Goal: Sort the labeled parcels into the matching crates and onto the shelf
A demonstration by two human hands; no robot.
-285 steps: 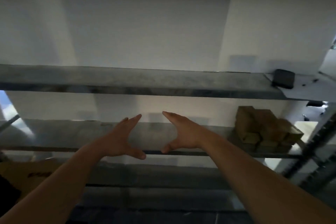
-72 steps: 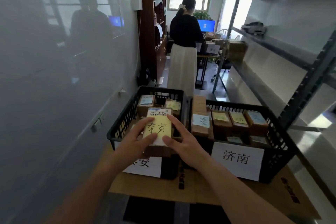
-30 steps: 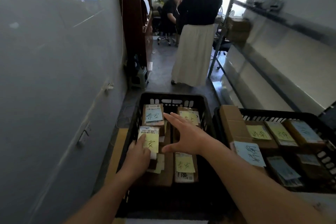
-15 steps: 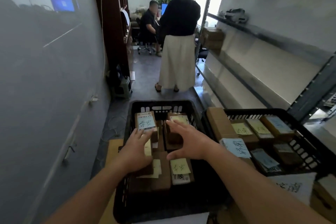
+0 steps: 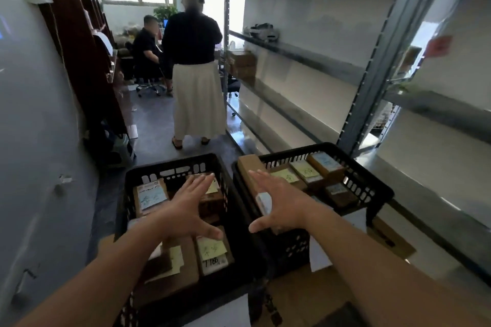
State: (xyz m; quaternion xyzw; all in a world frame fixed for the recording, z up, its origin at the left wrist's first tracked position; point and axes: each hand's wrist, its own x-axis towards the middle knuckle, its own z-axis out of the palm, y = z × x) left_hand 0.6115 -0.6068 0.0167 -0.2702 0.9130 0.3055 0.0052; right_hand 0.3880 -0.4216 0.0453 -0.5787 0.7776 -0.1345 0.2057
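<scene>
Black plastic crates sit side by side at lower centre of the frame, the left crate (image 5: 170, 167) and right crate (image 5: 372, 186) both holding brown parcels (image 5: 212, 249) with yellow notes. Above them the left hand (image 5: 186, 210) and right hand (image 5: 279, 204) hover with fingers spread, grasping nothing. Grey metal shelving (image 5: 305, 56) runs along the right side.

Your one view comes from the camera on your head, looking forward and down along a narrow aisle. Nearest, low in the picture, your left hand (image 5: 190, 210) and right hand (image 5: 279, 204) reach out over two black crates (image 5: 239, 223). On the right the metal shelf (image 5: 305, 57) runs away from you; far off stands a person (image 5: 195, 61).
</scene>
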